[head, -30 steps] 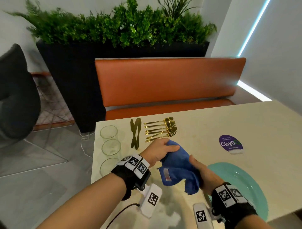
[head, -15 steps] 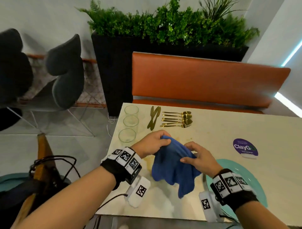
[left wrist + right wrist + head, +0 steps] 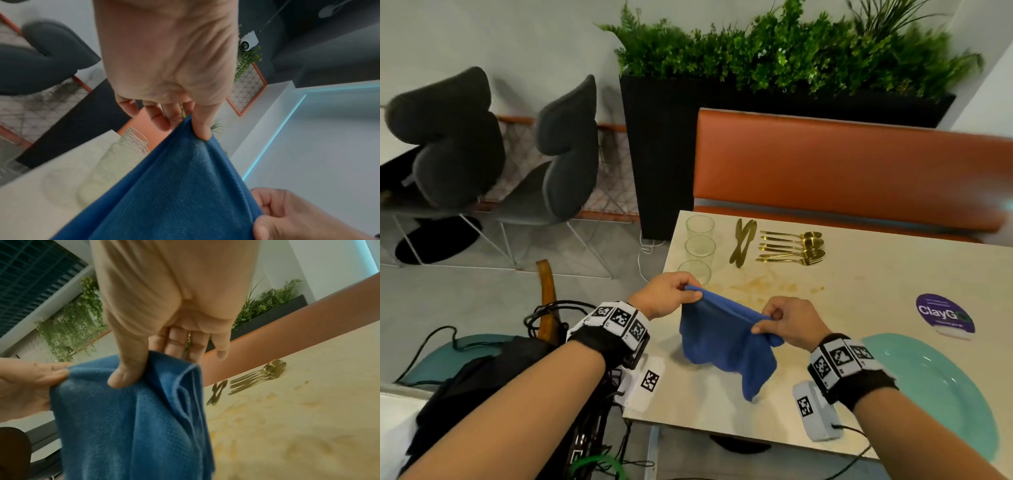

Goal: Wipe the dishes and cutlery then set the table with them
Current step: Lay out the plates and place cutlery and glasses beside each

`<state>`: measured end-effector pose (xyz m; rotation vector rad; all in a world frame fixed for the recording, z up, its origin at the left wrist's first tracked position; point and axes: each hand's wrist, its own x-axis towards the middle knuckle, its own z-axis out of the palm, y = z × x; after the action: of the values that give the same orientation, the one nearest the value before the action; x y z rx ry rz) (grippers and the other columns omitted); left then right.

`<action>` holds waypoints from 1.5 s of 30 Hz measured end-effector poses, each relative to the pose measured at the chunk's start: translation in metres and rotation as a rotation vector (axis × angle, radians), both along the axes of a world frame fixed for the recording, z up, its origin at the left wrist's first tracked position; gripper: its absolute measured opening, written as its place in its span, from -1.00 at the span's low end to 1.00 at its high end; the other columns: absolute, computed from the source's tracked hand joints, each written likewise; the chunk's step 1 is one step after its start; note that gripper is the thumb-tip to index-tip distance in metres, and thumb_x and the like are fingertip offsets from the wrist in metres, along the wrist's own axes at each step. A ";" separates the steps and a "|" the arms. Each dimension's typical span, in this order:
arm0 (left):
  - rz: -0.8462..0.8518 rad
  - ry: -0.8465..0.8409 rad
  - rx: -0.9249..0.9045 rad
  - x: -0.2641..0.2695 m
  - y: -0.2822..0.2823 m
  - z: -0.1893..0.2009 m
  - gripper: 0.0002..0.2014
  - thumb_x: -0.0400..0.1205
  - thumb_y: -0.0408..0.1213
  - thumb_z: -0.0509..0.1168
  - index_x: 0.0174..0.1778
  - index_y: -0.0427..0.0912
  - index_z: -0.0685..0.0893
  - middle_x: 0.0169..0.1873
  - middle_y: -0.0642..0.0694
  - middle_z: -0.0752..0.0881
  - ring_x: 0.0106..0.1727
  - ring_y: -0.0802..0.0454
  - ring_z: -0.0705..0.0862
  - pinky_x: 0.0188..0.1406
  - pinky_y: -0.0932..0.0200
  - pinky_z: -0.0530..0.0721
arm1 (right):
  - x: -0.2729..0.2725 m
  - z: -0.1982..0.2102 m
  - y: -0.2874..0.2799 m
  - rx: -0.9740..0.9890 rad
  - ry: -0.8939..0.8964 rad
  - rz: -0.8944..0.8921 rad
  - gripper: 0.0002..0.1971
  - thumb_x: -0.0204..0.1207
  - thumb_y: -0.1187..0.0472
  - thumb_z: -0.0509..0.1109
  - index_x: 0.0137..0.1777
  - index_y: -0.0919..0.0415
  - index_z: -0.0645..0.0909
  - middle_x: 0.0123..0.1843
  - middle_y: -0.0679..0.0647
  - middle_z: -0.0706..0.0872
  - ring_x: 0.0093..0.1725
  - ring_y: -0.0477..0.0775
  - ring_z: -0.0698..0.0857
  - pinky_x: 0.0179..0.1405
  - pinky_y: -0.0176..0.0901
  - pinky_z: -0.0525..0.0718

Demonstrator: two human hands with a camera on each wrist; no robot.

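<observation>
A blue cloth hangs stretched between both hands above the near part of the cream table. My left hand pinches its left top corner between thumb and fingers. My right hand pinches the right top edge, thumb on the cloth. A teal plate lies at the near right. Gold knives and gold spoons and forks lie at the far side. Three clear glasses stand in a row along the left edge.
A purple round sticker lies on the table's right part, and brownish stains mark its middle. An orange bench and a black planter stand behind. Dark chairs and cables are left of the table.
The hands have drawn apart and lifted, spreading the bunched cloth into a hanging sheet. The head view has swung left, showing the chairs and floor.
</observation>
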<state>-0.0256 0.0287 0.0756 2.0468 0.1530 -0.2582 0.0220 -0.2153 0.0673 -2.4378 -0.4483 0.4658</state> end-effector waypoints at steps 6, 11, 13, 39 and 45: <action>-0.021 -0.029 0.385 0.002 0.033 0.015 -0.89 0.60 -0.28 0.30 -0.02 -0.06 0.71 -0.08 -0.04 0.76 0.03 0.01 0.69 0.23 0.08 0.59 | 0.000 0.012 0.043 0.038 -0.201 -0.060 -0.87 0.42 0.37 0.40 -0.06 0.20 0.68 -0.13 0.03 0.67 -0.10 0.00 0.59 -0.13 -0.30 0.47; -0.241 0.007 0.734 -0.016 0.033 0.030 -0.86 0.48 -0.21 0.35 -0.07 0.01 0.70 -0.18 0.06 0.72 -0.04 0.08 0.63 0.26 0.13 0.37 | -0.022 0.011 0.043 -0.017 -0.221 -0.023 -0.77 0.43 0.37 0.39 0.06 0.21 0.74 0.06 0.10 0.73 0.00 -0.01 0.61 -0.02 -0.34 0.46; -0.399 0.137 0.850 -0.026 0.023 0.016 -0.81 0.44 -0.23 0.38 -0.03 -0.05 0.73 -0.13 0.01 0.74 -0.03 0.03 0.63 0.13 0.15 0.41 | -0.041 -0.006 0.039 -0.102 -0.117 0.038 -0.75 0.43 0.30 0.46 0.11 0.20 0.73 0.14 0.11 0.74 0.11 0.05 0.66 0.04 -0.41 0.43; -0.637 0.367 1.154 -0.035 -0.001 -0.107 -0.66 0.63 -0.18 0.25 0.32 -0.10 0.61 0.31 -0.13 0.60 0.46 -0.19 0.37 0.55 -0.20 0.13 | -0.080 -0.105 0.065 -0.465 0.142 0.261 -0.55 0.58 0.26 0.23 0.48 0.05 0.42 0.51 0.13 0.41 0.50 0.19 0.36 0.47 -0.02 0.39; -0.575 0.346 1.017 -0.020 -0.002 -0.093 -0.62 0.55 0.01 0.36 0.22 -0.10 0.67 0.22 -0.13 0.67 0.34 -0.17 0.54 0.43 -0.13 0.32 | -0.069 -0.092 0.059 -0.343 0.199 0.159 -0.59 0.54 0.28 0.30 0.40 0.08 0.54 0.41 0.15 0.57 0.36 0.19 0.55 0.35 -0.12 0.51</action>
<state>-0.0460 0.0268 -0.0179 3.0081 -0.1385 -1.0663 -0.0471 -0.1563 -0.0251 -2.6544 -0.5138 0.9101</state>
